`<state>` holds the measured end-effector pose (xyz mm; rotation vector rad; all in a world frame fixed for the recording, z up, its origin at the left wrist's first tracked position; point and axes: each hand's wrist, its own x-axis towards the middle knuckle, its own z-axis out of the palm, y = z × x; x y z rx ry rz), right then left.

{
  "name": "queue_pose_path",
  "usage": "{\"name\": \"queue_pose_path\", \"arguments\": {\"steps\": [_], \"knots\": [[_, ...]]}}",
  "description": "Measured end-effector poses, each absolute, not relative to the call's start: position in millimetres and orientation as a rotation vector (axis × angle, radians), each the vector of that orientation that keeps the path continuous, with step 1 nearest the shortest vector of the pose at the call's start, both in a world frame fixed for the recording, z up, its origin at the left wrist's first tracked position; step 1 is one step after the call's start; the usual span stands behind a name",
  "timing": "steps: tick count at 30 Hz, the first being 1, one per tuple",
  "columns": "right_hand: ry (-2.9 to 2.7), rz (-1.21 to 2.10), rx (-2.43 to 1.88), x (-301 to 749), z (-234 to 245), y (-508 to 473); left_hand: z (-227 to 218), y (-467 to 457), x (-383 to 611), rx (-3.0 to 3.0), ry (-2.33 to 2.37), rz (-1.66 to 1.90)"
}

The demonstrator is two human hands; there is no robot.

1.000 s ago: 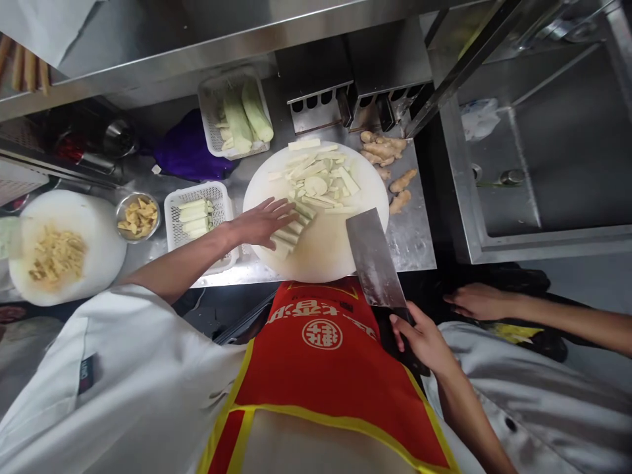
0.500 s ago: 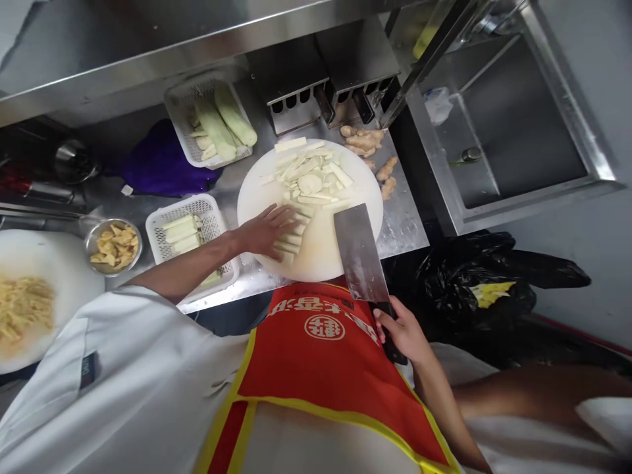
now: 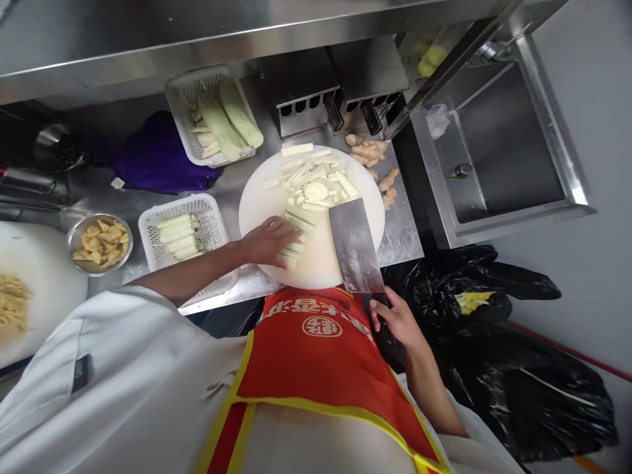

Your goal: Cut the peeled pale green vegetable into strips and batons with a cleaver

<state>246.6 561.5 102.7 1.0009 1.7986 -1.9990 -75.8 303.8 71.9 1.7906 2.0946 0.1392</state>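
On the round board (image 3: 323, 260), left hand (image 3: 269, 242) loosely spread across pale strips (image 3: 302, 216); right grip (image 3: 399, 321) tight around cleaver handle (image 3: 390, 349).

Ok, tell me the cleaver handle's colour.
The handle looks black, showing best in the head view.

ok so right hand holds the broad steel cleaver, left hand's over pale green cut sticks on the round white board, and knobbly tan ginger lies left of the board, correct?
No: the knobbly tan ginger lies right of the round white board in the head view. Cleaver in right hand, left hand over sticks: correct.
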Motion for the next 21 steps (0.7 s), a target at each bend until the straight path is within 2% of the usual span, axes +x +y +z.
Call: {"name": "queue_pose_path", "arguments": {"steps": [14, 21], "knots": [[1.673, -1.762, 0.756, 241.3, 103.8, 636.0, 72.6, 309.4, -56.9, 1.546, 2.098, -0.029], [1.648, -1.746, 0.592, 212.3, 79.3, 686.2, 66.4, 301.6, -22.6, 1.162, 2.428, 0.151]]}}
